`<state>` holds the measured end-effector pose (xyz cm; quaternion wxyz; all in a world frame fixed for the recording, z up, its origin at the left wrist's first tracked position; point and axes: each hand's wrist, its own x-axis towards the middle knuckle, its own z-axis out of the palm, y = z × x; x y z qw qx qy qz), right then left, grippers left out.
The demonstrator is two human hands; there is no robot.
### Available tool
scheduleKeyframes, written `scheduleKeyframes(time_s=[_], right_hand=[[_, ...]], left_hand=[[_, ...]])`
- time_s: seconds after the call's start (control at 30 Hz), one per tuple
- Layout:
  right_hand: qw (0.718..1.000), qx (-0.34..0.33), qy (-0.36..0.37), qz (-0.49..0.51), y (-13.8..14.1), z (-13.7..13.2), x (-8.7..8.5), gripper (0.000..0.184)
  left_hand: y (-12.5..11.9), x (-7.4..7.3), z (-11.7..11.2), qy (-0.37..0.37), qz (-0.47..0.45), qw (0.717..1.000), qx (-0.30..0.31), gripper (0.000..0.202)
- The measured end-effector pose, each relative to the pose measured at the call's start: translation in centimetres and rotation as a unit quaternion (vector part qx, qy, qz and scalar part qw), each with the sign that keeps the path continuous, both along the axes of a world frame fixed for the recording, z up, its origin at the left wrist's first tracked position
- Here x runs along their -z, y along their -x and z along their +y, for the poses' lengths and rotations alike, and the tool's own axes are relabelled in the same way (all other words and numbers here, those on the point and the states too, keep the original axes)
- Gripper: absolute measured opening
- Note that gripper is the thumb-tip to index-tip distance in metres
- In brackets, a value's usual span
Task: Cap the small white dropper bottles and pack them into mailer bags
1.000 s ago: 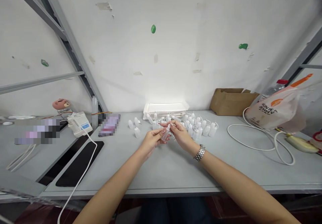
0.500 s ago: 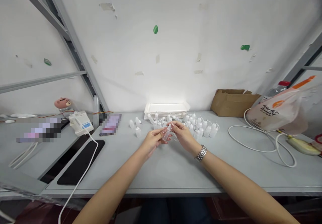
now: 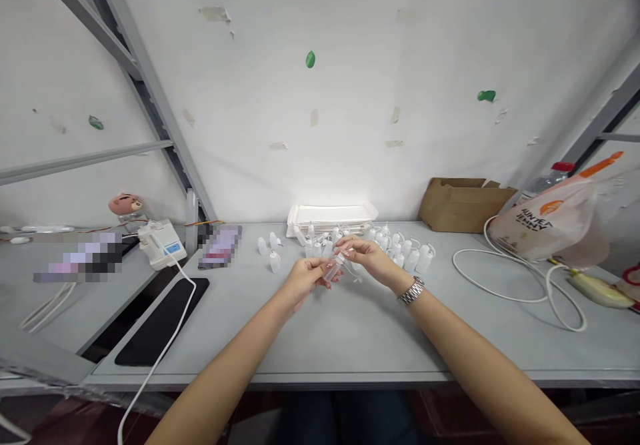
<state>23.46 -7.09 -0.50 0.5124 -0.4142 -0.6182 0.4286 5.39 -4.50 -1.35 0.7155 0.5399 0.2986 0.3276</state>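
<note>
My left hand [image 3: 306,279] is closed round the body of a small translucent squeeze bottle [image 3: 331,271], which tilts to the right at its top. With fingers pinched together, my right hand [image 3: 369,257] grips the top end of the same bottle. Its fingers hide most of the nozzle. A thin white strap [image 3: 356,277] dangles below the right fingers. Behind both hands, many similar white bottles [image 3: 411,260] stand in a loose group, several with looped straps. A few more bottles [image 3: 275,262] stand apart to the left.
White trays [image 3: 333,215] are stacked against the wall, with a cardboard box [image 3: 465,205] to their right. A plastic bag [image 3: 547,225] and a looped white cable [image 3: 500,296] lie at the right. On the left are a black tablet-like slab [image 3: 160,325], a phone [image 3: 220,246] and a white power strip [image 3: 161,245].
My right hand has shifted slightly right, its wrist turning over the bottle's top. The dangling strap now shows below its fingers. My left hand keeps its hold, and the bottle tilts more.
</note>
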Motion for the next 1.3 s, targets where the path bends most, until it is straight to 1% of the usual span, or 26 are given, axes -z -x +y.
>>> scheduleKeyframes(time_s=[0.1, 0.17, 0.23, 0.33, 0.4, 0.43, 0.5, 0.6, 0.67, 0.83, 0.93, 1.03, 1.1, 1.23, 1.3], right_hand=[[0.999, -0.017, -0.021, -0.026, -0.3, -0.2, -0.6, 0.015], [0.998, -0.008, -0.036, -0.041, 0.1, -0.4, -0.7, 0.016], [0.998, 0.026, -0.037, -0.046, 0.7, -0.5, -0.6, 0.019], [0.993, 0.102, -0.019, -0.049, 1.7, -0.5, -0.1, 0.029], [0.989, 0.135, -0.014, -0.060, 2.0, -0.5, 0.1, 0.029], [0.989, 0.136, -0.015, -0.064, 2.0, -0.4, 0.2, 0.025], [0.993, 0.099, -0.016, -0.056, 1.6, -0.3, 0.1, 0.021], [0.999, 0.013, -0.005, -0.035, 0.7, -0.2, -0.2, 0.022], [0.999, -0.017, 0.005, -0.039, 0.2, -0.2, -0.5, 0.019], [0.996, -0.028, 0.014, -0.083, -0.1, -0.5, -1.1, 0.017], [0.995, -0.033, 0.014, -0.097, -0.2, -0.6, -1.2, 0.017], [0.994, -0.044, 0.015, -0.102, -0.5, -0.6, -1.1, 0.017], [0.993, -0.060, 0.015, -0.104, -0.7, -0.6, -1.1, 0.017], [0.991, -0.094, 0.012, -0.095, -1.0, -0.8, -1.5, 0.018], [0.991, -0.106, 0.015, -0.085, -1.1, -1.0, -1.8, 0.019]], left_hand=[[0.0, -0.1, -0.1, -0.010, 0.009, 1.000, 0.000, 0.038], [-0.1, -0.2, -0.2, -0.016, 0.009, 1.000, -0.007, 0.039], [-0.1, -0.2, -0.2, -0.023, 0.009, 0.999, -0.020, 0.039], [-0.2, 0.0, -0.1, -0.038, 0.015, 0.998, -0.049, 0.040], [-0.3, 0.2, 0.0, -0.044, 0.020, 0.997, -0.063, 0.038], [-0.3, 0.3, 0.1, -0.046, 0.024, 0.996, -0.068, 0.038], [-0.4, 0.3, 0.2, -0.044, 0.031, 0.995, -0.081, 0.037], [-0.3, 0.1, 0.2, -0.041, 0.041, 0.994, -0.094, 0.036], [-0.3, -0.1, 0.1, -0.048, 0.048, 0.994, -0.090, 0.035], [-0.2, -0.5, -0.2, -0.071, 0.065, 0.992, -0.077, 0.024], [-0.3, -0.2, -0.1, -0.078, 0.059, 0.993, -0.073, 0.020], [-0.3, 0.2, 0.1, -0.085, 0.055, 0.993, -0.063, 0.021], [-0.2, 0.3, 0.3, -0.087, 0.054, 0.994, -0.043, 0.024], [0.1, 0.4, 0.4, -0.077, 0.034, 0.996, 0.037, 0.030], [0.3, 0.3, 0.3, -0.070, 0.024, 0.995, 0.065, 0.030]])
